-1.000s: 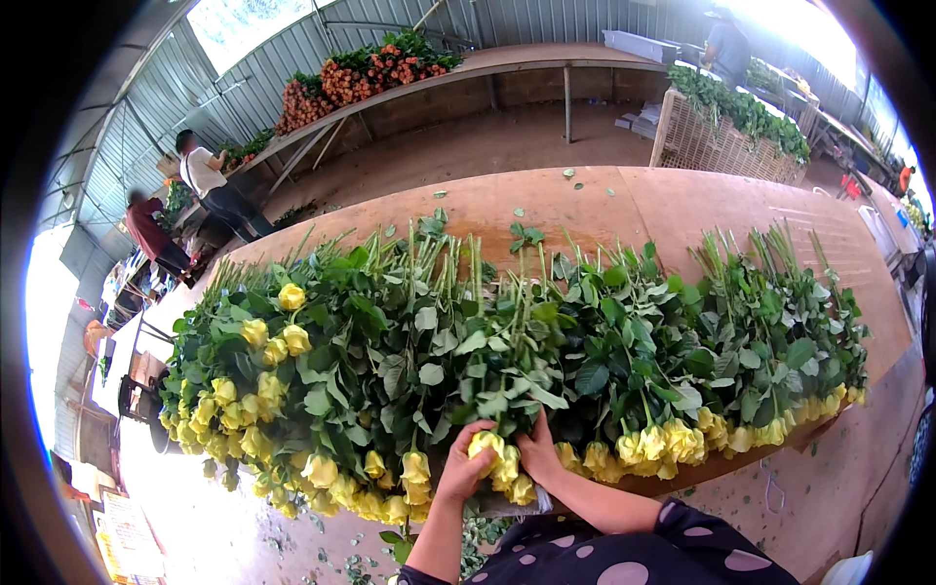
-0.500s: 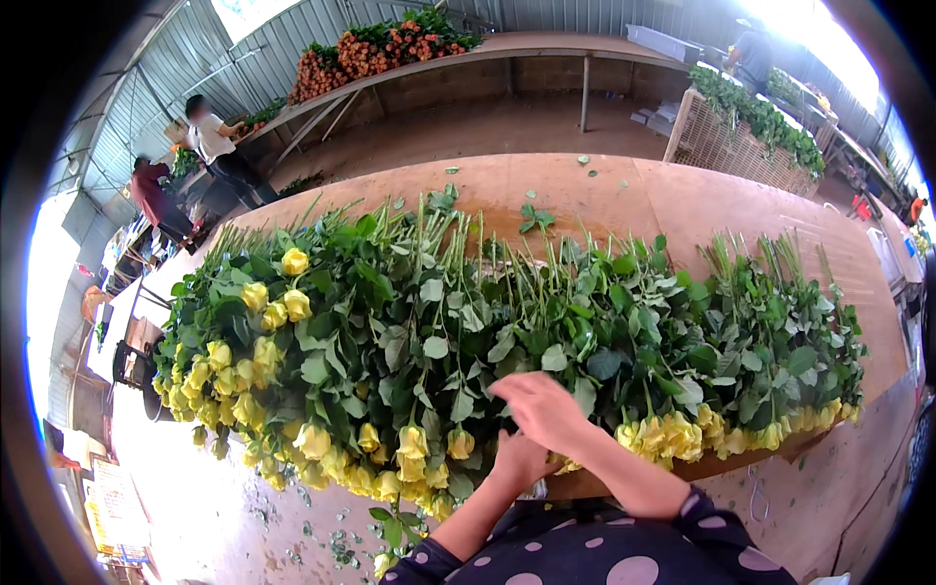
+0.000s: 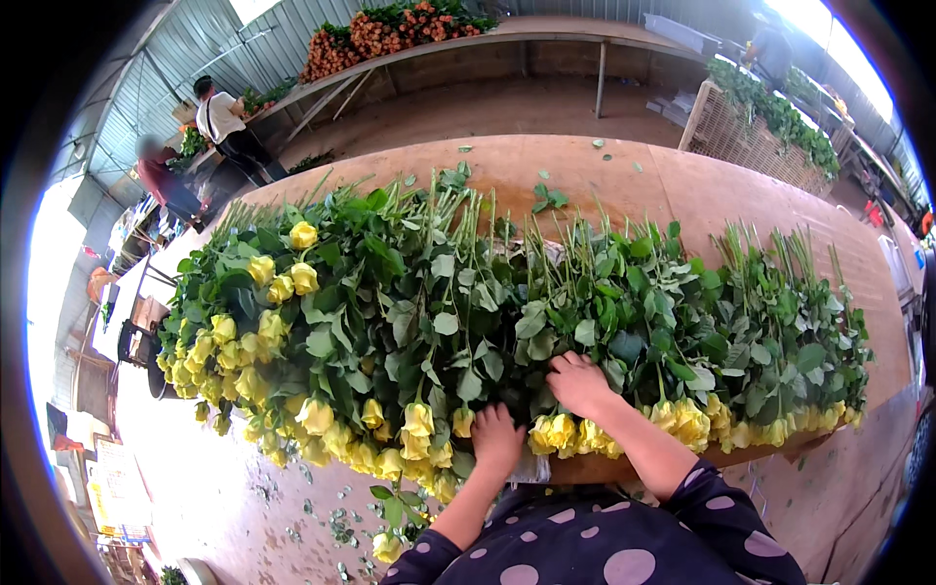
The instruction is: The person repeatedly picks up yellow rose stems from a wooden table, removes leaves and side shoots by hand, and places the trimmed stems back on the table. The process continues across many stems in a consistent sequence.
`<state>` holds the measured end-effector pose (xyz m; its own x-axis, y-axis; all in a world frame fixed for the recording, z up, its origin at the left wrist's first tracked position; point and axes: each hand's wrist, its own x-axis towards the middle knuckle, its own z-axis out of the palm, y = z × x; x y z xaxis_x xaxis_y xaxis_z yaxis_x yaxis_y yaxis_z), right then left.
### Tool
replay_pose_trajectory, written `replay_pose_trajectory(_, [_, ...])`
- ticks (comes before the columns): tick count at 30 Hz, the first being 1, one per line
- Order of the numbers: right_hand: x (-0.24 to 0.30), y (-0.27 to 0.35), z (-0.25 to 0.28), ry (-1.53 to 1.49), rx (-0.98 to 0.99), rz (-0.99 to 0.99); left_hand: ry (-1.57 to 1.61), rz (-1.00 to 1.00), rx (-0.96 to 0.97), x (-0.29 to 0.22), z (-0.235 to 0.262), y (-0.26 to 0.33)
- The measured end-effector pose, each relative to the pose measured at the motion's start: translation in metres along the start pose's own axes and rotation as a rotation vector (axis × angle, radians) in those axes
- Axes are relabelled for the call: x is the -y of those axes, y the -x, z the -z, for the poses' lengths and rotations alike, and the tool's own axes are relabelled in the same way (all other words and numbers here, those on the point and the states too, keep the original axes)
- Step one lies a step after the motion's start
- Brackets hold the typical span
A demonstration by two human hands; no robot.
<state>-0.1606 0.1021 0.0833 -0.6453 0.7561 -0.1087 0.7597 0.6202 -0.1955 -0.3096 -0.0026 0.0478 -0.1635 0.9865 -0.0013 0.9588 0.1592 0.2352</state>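
A wide row of yellow roses (image 3: 417, 419) lies on the table, blooms along the near edge and leafy stems pointing away. My left hand (image 3: 497, 439) rests at the near edge just right of a single yellow bloom (image 3: 462, 422), its fingers slightly apart and nothing visible in them. Farther in and to the right, my right hand (image 3: 582, 385) reaches onto the green leaves (image 3: 536, 341). Its fingers are spread and bent, the tips partly lost in the foliage. Below it, more yellow blooms (image 3: 554, 434) line the edge.
The brown tabletop (image 3: 673, 185) extends behind the stems, with loose leaves (image 3: 549, 198) on it. Orange flowers (image 3: 375, 39) lie on a far bench. Two people (image 3: 222, 122) stand at the far left. A wicker crate (image 3: 741, 136) with greenery stands at the far right.
My hands, crossed close together before, have separated. The left hand has come out from beneath the right arm and moved left; the right has lowered onto the leaves.
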Motion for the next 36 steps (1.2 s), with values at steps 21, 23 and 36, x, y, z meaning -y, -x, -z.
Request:
replay_pose_trajectory(21, [0.004,0.017,0.056,-2.457,-0.185,-0.181,-0.302,0.148,-0.152,0.03,0.075,-0.03])
replay_pose_trajectory(23, [0.018,0.028,0.069,-2.185,-0.33,-0.462,-0.392,0.168,-0.035,0.031,0.072,-0.033])
replay_pose_trajectory(36, [0.002,0.038,0.003,-2.174,-0.181,-0.429,-0.422,0.191,-0.063,0.034,0.092,-0.053])
